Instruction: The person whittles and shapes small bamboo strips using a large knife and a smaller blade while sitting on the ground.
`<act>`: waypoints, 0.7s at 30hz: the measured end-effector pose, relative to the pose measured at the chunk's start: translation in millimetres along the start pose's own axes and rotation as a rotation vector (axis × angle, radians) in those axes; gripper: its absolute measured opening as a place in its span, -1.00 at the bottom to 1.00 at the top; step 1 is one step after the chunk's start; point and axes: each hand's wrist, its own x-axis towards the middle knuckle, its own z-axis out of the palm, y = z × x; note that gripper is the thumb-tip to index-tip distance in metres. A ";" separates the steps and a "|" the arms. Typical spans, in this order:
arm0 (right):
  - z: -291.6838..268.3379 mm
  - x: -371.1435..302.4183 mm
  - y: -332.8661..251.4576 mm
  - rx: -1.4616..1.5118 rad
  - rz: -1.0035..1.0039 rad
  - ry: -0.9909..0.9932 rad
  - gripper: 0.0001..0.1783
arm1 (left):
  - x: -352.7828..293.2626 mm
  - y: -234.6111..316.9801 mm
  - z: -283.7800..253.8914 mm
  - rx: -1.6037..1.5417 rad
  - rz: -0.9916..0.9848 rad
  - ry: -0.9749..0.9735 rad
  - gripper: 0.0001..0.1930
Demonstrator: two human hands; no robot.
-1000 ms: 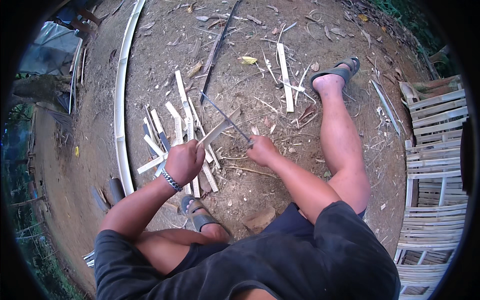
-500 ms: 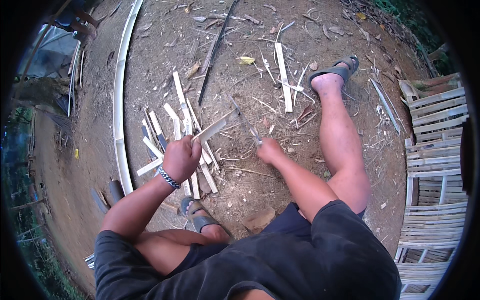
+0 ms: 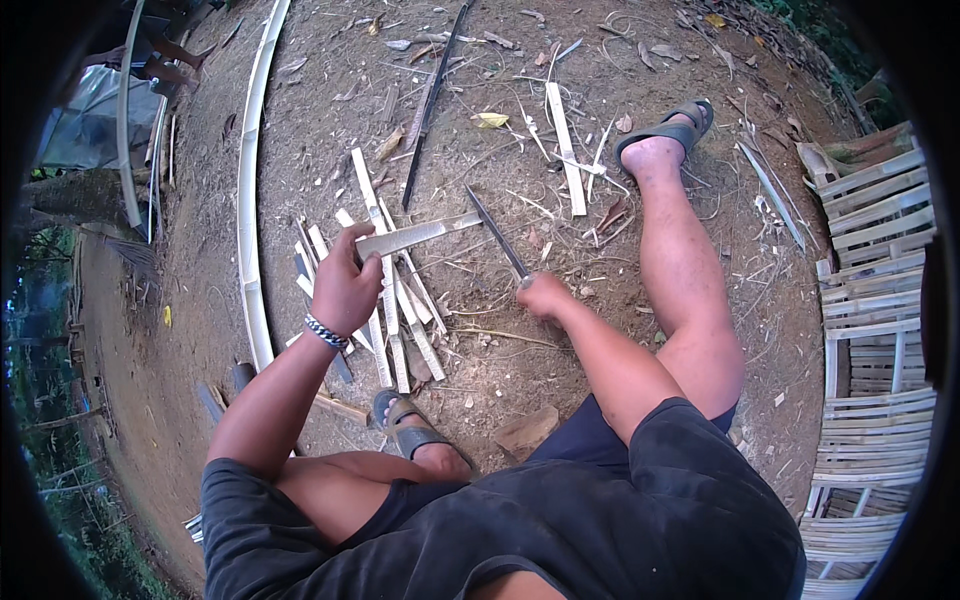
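Note:
My left hand (image 3: 346,285) grips one end of a pale bamboo strip (image 3: 425,233), pinching it between thumb and fingers. The strip points right across the ground, its far end close to the knife blade. Wrapped round the handle of a long, dark-bladed knife (image 3: 496,232) is my right hand (image 3: 547,297). The blade slants up and left; whether it touches the strip I cannot tell. Below and beside my left hand lies a loose pile of split bamboo pieces (image 3: 395,345).
A long bamboo length (image 3: 248,190) curves along the left. Beyond the pile lie a dark strip (image 3: 432,110) and a pale one (image 3: 565,150). A wooden block (image 3: 527,432) sits between my feet. Slatted bamboo panels (image 3: 870,400) stand right. Another person's limbs (image 3: 175,72) show far left.
My left hand has moved up and left, its fingers loosened from a fist to a pinch. The bamboo strip now lies more level. The knife stays nearly in place.

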 end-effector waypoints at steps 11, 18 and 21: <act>-17.8 -44.8 -46.9 0.090 -0.101 0.115 -0.73 | 7.4 8.4 -22.5 0.500 0.773 -0.123 -0.80; -34.0 -105.2 -111.8 -0.149 -0.375 -0.033 -0.74 | 8.3 6.7 -20.5 0.602 0.893 -0.135 -0.84; -51.3 -101.4 -111.5 -0.130 -0.158 -0.168 -0.62 | 11.0 9.1 -18.1 0.615 0.931 -0.148 -0.84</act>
